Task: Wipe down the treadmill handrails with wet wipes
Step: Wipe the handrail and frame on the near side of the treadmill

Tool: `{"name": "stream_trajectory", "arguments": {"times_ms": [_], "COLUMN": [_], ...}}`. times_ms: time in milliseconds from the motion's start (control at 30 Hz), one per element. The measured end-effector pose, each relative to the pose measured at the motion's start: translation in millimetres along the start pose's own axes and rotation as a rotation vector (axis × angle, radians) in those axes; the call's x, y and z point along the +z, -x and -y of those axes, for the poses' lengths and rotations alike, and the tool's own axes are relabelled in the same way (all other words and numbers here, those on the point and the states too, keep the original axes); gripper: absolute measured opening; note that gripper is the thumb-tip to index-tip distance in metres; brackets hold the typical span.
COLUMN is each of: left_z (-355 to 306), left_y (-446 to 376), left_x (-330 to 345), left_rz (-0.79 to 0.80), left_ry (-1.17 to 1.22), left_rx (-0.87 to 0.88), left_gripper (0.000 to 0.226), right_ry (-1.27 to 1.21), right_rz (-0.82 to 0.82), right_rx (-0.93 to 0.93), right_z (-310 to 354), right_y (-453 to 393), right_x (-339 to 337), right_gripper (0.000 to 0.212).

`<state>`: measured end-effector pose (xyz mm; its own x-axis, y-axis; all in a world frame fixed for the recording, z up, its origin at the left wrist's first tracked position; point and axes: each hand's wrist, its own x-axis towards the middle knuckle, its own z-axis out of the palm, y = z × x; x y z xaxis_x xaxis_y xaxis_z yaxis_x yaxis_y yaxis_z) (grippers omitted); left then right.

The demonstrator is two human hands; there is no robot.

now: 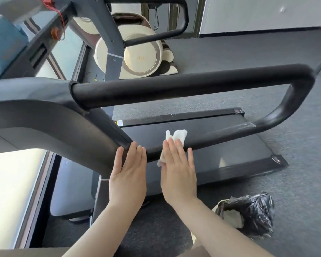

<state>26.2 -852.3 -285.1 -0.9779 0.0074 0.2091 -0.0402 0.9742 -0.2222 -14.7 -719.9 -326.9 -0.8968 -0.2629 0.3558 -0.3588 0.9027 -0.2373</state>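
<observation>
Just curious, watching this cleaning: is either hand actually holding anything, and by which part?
The right hand presses the white crumpled wet wipe flat against the black padded handrail with straight fingers across the wipe's middle. The left hand only rests on the rail.

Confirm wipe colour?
White. The wipe shows under the right hand against the black handrail, head view.

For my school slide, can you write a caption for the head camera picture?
Right hand presses a wet wipe on the treadmill handrail; left hand rests flat beside it.
</observation>
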Motion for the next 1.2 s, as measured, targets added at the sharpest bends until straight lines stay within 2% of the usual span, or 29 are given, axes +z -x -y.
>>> {"name": "stream_trajectory", "arguments": {"times_ms": [100,167,300,400,500,567,633,733,800,900,967,1067,1133,1200], "left_z": [-1.4,0.7,-7.4,-28.1,-46.5,-51.4,-53.8,-61.3,-64.5,-61.0,-58.4,-62.5,-67.4,-68.0], "left_y": [0.3,-0.5,-3.8,-5.0,-7.5,-10.1,-10.9,-10.4,-9.6,-14.4,-16.7,-16.3,-18.0,-22.2], "left_x": [-1.7,-2.8,-2.4,2.8,7.3,10.3,11.9,11.5,11.8,5.6,2.1,-0.1,-1.5,-2.2], "left_rz": [0.044,0.05,0.041,0.065,0.007,0.007,0.022,-0.017,-0.037,-0.075,-0.078,-0.047,-0.094,-0.117], "left_ry": [0.08,0.068,0.155,0.269,0.354,0.384,0.404,0.424,0.465,0.552,0.536,0.403,0.373,0.381], "left_rx": [-0.005,0.002,-0.03,-0.109,-0.21,-0.255,-0.263,-0.222,-0.204,-0.251,-0.238,-0.245,-0.293,-0.327], "left_gripper": [0.065,0.066,0.077,0.087,0.068,0.07,0.075,0.067,0.057,0.048,0.042,0.058,0.057,0.05], "right_ry": [-0.009,0.026,0.064,0.025,-0.024,-0.028,-0.053,-0.007,-0.002,-0.044,-0.031,-0.011,0.026,0.006], "right_rz": [0.049,0.072,0.071,0.025,0.082,0.118,0.13,0.065,0.074,0.096,0.114,0.12,0.101,0.108], "right_rx": [-0.162,-0.209,0.018,0.03,-0.167,-0.273,-0.212,-0.001,-0.054,-0.274,-0.313,-0.24,-0.156,-0.149], "right_z": [26.2,5.9,-47.0,-36.8,-16.7,-33.5,-65.0,-88.1,-66.1,-25.0,-32.1,-71.6,-88.5,-74.0], "right_y": [6.6,0.8,-4.2,-7.4,-2.9,-6.0,-8.5,-10.4,-11.2,-4.0,-7.1,-7.9,-12.8,-21.0], "right_x": [8.2,-2.5,-26.5,-21.7,-14.3,-21.6,-31.0,-42.1,-33.0,-12.5,-17.0,-34.6,-39.5,-32.9], "right_gripper": [0.067,0.072,0.076,0.073,0.065,0.067,0.073,0.076,0.075,0.072,0.078,0.089,0.088,0.085]}}
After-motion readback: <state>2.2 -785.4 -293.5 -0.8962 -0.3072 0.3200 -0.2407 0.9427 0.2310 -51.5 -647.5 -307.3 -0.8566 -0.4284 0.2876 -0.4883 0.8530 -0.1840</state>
